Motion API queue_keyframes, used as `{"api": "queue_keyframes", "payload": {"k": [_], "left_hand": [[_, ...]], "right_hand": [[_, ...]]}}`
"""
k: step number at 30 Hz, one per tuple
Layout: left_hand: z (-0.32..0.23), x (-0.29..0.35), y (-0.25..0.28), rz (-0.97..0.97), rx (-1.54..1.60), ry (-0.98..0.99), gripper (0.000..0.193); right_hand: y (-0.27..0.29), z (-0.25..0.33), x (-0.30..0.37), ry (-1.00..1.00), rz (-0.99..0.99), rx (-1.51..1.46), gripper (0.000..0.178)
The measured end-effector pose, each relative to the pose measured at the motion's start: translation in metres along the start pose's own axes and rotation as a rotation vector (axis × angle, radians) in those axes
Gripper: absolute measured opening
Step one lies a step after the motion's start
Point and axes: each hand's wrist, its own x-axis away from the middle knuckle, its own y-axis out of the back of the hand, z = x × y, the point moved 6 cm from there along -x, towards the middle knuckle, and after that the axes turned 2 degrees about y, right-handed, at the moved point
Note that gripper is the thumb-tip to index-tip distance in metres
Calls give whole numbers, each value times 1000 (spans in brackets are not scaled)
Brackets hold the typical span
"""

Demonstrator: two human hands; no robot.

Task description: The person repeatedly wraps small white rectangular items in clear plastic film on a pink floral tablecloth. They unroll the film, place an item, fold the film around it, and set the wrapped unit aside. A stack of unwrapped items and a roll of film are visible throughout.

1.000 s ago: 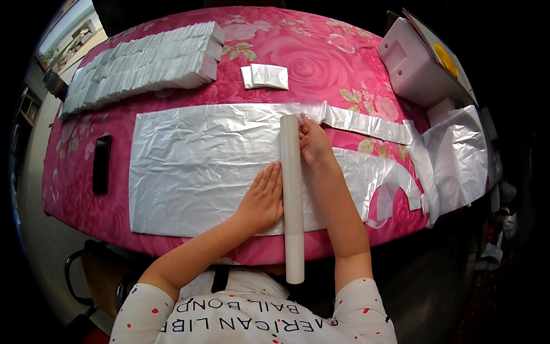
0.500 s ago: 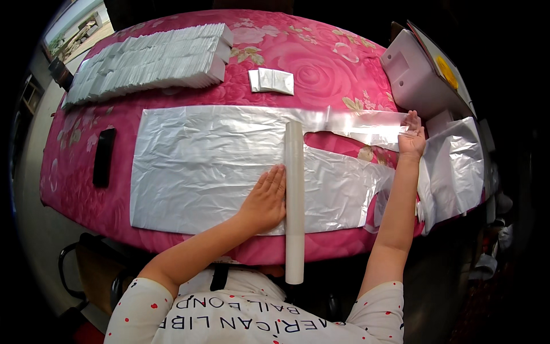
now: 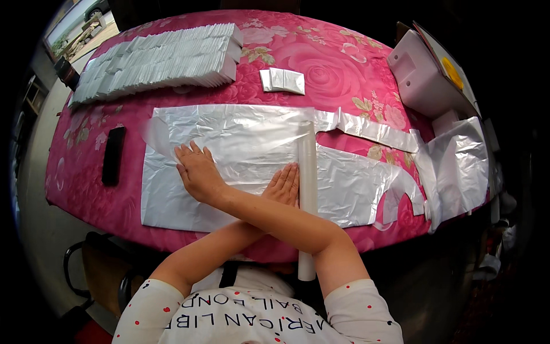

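Observation:
A silvery-white plastic bag lies flat before me, its cut-out handle end to the right. Across it, front to back, rests a long pale tube, whose near end juts past the table edge. My left hand lies flat on the plastic, fingers stretched and side against the tube. Over my left forearm crosses my right arm. At its end my right hand is on the left half of the bag, fingers spread. A thin see-through flap of film, blurred, stands off the bag's left edge near those fingertips.
Beyond the bag stand a long row of folded white packets and a few loose ones. A black oblong object lies at left. At right are a white foam box and a heap of plastic bags. Pink flowered cloth covers the table.
My right hand has left the bag's handle end at far right and swung left across my left arm. A film flap now shows at the left edge. My left hand stays by the tube.

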Motion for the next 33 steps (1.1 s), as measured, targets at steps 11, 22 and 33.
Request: {"api": "queue_keyframes", "payload": {"k": [11,22,33], "left_hand": [[6,-4,34,-198,425,185,58],[70,-73,10,71,2098,989,62],[107,-15,37,64,1941,986,62]], "right_hand": [[61,31,82,145,117,-122,51],[187,-45,213,-128,-276,273,37],[160,-62,196,17,92,404,68]]}}
